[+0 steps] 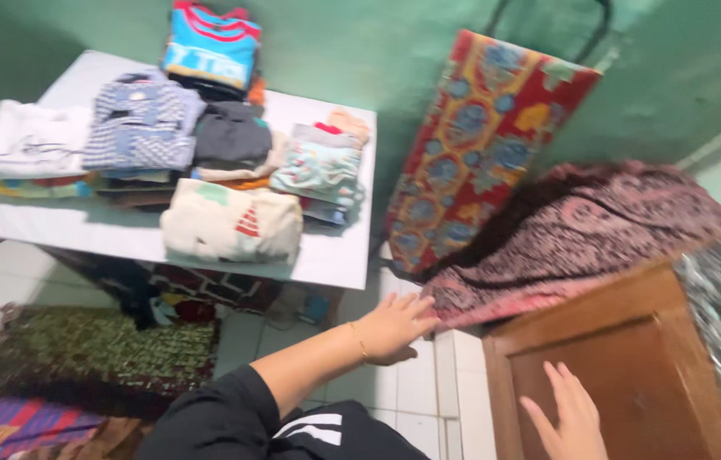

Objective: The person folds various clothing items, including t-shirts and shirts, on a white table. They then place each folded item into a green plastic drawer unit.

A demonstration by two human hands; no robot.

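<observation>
**Desk:** Patterned cloth (582, 230), pink and dark, is where in the head view?

**Photographer:** It lies draped over the top of a wooden cabinet (624, 375), its lower edge hanging off the cabinet's left corner. The left hand (393, 328) reaches across to that edge, fingers closed loosely on the hem, a thin bracelet on the wrist.

**Desk:** And the other hand?

**Photographer:** The right hand (571, 417) is open, fingers spread, palm flat against the cabinet's front panel below the cloth.

**Desk:** What surrounds the cabinet?

**Photographer:** Just left of it, behind the cloth, a red board with blue floral cover (484, 145) leans on the green wall. Further left stands a white table (62, 226) stacked with folded clothes (228, 223), a cream piece nearest the front edge. On the tiled floor, well left of the cabinet, lies a dark green patterned mat (96, 349).

**Desk:** Focus?

**Photographer:** Soft; the cloth is blurred.
</observation>
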